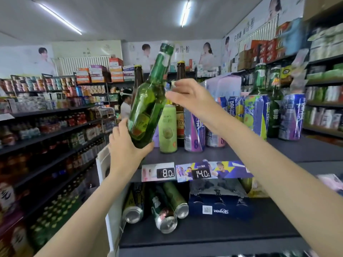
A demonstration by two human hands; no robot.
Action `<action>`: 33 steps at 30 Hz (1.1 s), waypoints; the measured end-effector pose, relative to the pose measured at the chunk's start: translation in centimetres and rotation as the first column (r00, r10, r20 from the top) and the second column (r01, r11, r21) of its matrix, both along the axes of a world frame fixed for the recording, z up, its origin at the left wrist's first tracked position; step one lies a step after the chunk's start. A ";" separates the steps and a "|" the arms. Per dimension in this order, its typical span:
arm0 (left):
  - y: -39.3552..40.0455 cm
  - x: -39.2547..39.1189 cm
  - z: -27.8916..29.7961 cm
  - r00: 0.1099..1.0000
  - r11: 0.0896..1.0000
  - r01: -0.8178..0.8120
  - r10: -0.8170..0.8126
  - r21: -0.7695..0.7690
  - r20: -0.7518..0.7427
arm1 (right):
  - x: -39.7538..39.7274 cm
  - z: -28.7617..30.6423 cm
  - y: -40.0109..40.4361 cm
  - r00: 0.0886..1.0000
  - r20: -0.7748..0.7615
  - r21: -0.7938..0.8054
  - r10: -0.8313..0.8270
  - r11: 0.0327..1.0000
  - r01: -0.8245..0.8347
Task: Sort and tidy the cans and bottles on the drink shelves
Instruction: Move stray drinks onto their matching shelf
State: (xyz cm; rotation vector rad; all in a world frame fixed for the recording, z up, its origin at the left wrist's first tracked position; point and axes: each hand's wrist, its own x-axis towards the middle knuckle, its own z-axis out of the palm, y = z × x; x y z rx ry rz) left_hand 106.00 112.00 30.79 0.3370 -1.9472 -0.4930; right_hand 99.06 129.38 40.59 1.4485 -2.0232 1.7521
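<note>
head: bottle (148, 101) base in left grip (128, 145)

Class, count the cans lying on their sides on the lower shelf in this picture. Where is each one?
3. A yellow can at left, a green can in the middle, another green can at right, beside the blue pack. More may be hidden.

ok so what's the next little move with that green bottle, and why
Probably tip the green glass bottle upright and stand it on the top shelf. The left hand grips its base and it leans right, off the shelf, while the right hand reaches open beside its shoulder, seemingly to steady it.
</note>
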 end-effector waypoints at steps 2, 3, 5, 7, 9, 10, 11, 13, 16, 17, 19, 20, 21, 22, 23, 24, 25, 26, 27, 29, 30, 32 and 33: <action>1.5 1.3 0.1 0.995 0.979 -0.099 0.097 -0.180 -0.018 | 1.3 -0.5 0.2 0.993 0.087 -0.074 0.082 0.994 -0.076; 2.4 1.8 0.0 0.994 0.961 -0.112 0.107 -0.254 -0.036 | 2.1 -0.9 0.7 0.988 0.126 -0.128 0.094 0.989 -0.078; 4.3 2.7 -0.5 0.996 0.942 -0.086 0.077 -0.325 -0.040 | 3.3 -2.0 2.5 0.980 0.181 -0.201 0.083 0.978 -0.046; 6.4 3.4 -1.7 1.000 0.956 0.014 -0.013 -0.294 0.006 | 4.2 -3.5 5.2 0.984 0.159 -0.164 0.086 0.985 -0.059; 8.7 3.9 -3.5 0.975 0.960 0.223 -0.215 -0.172 0.065 | 5.0 -5.4 8.2 0.979 0.122 -0.075 0.165 0.985 -0.157; 9.9 4.1 -4.6 0.932 0.931 0.357 -0.350 -0.073 0.095 | 5.2 -6.5 9.8 0.975 0.110 -0.023 0.192 0.981 -0.190; 11.4 4.3 -5.9 0.868 0.877 0.481 -0.480 0.028 0.126 | 5.1 -7.4 11.5 0.976 0.102 0.037 0.192 0.980 -0.197; 14.4 4.5 -8.9 0.731 0.757 0.621 -0.653 0.202 0.199 | 4.4 -9.7 15.0 0.980 0.110 0.183 0.167 0.966 -0.185; 19.1 4.8 -14.2 0.587 0.652 0.652 -0.757 0.386 0.288 | 3.3 -14.6 19.9 0.978 0.197 0.356 0.075 0.924 -0.142; 20.5 4.8 -16.0 0.555 0.642 0.637 -0.766 0.427 0.323 | 3.1 -16.7 21.4 0.975 0.220 0.375 0.045 0.918 -0.127; 23.2 4.7 -19.8 0.486 0.627 0.629 -0.779 0.460 0.397 | 2.6 -21.8 24.4 0.964 0.266 0.339 0.007 0.935 -0.100; 24.3 4.4 -21.8 0.448 0.631 0.613 -0.774 0.475 0.448 | 2.7 -24.5 25.5 0.956 0.294 0.310 -0.011 0.947 -0.085; 25.3 4.0 -24.1 0.406 0.638 0.593 -0.764 0.492 0.501 | 2.7 -27.4 26.4 0.946 0.319 0.302 -0.052 0.952 -0.049; 26.0 3.6 -26.8 0.361 0.667 0.569 -0.728 0.481 0.582 | 2.8 -30.6 27.3 0.938 0.329 0.315 -0.110 0.949 0.001; 26.5 3.2 -29.8 0.327 0.707 0.550 -0.673 0.446 0.664 | 2.8 -33.9 28.2 0.928 0.332 0.337 -0.168 0.940 0.050; 26.6 2.7 -33.2 0.306 0.742 0.532 -0.618 0.408 0.725 | 2.5 -37.5 29.1 0.913 0.340 0.373 -0.225 0.924 0.088; 26.4 2.1 -37.2 0.300 0.765 0.518 -0.581 0.382 0.757 | 2.4 -41.0 30.0 0.899 0.355 0.395 -0.258 0.913 0.106; 26.0 1.7 -41.3 0.297 0.786 0.490 -0.557 0.377 0.776 | 2.1 -44.8 30.8 0.892 0.349 0.425 -0.289 0.897 0.125; 25.7 1.5 -45.4 0.290 0.815 0.433 -0.530 0.385 0.796 | 1.9 -48.6 31.6 0.886 0.329 0.453 -0.325 0.878 0.153; 25.1 1.5 -53.8 0.300 0.881 0.281 -0.456 0.379 0.838 | 1.6 -56.4 33.1 0.862 0.297 0.502 -0.410 0.835 0.224; 25.1 1.6 -57.8 0.283 0.892 0.234 -0.442 0.386 0.851 | 1.4 -60.4 33.8 0.840 0.308 0.523 -0.447 0.817 0.243; 25.4 1.4 -65.4 0.234 0.892 0.206 -0.444 0.402 0.865 | 0.5 -68.6 35.2 0.790 0.332 0.575 -0.515 0.775 0.263; 25.5 1.0 -69.0 0.215 0.896 0.193 -0.437 0.401 0.873 | 0.0 -72.7 35.6 0.774 0.336 0.597 -0.537 0.757 0.266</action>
